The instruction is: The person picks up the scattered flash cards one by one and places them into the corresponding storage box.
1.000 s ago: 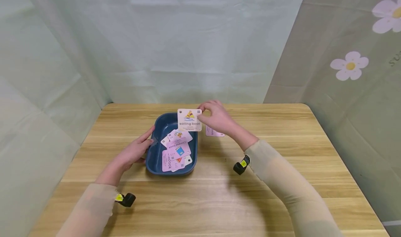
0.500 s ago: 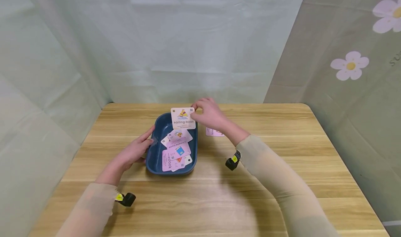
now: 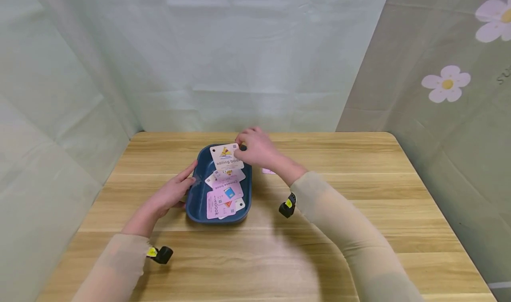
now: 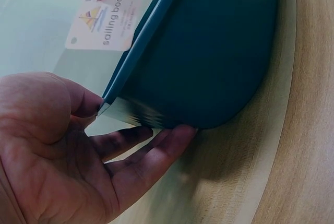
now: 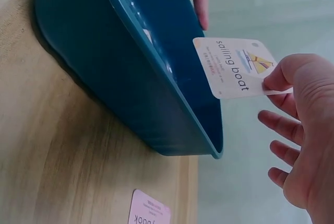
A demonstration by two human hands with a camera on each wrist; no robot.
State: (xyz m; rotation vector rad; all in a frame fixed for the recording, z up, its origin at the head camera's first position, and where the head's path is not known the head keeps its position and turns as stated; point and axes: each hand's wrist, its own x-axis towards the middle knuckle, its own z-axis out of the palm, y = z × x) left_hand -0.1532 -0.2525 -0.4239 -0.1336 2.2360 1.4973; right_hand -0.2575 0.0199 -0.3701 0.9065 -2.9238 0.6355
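Observation:
A blue plastic bin stands on the table with several picture flashcards inside. My left hand grips its left side; in the left wrist view the thumb is at the rim and the fingers are against the outer wall. Between thumb and forefinger, my right hand pinches a white "sailing boat" flashcard by one corner, tilted over the bin's far end. Below it lie a card with a bee, partly covered, a pink "Chinese book" card and another pink card.
A pink card lies on the wooden table right of the bin, mostly hidden behind my right hand in the head view. Pale cloth walls rise behind the table and at both sides.
My right hand has carried the sailing boat flashcard left and over the bin, and the card has tilted flatter. My left hand has stayed on the bin.

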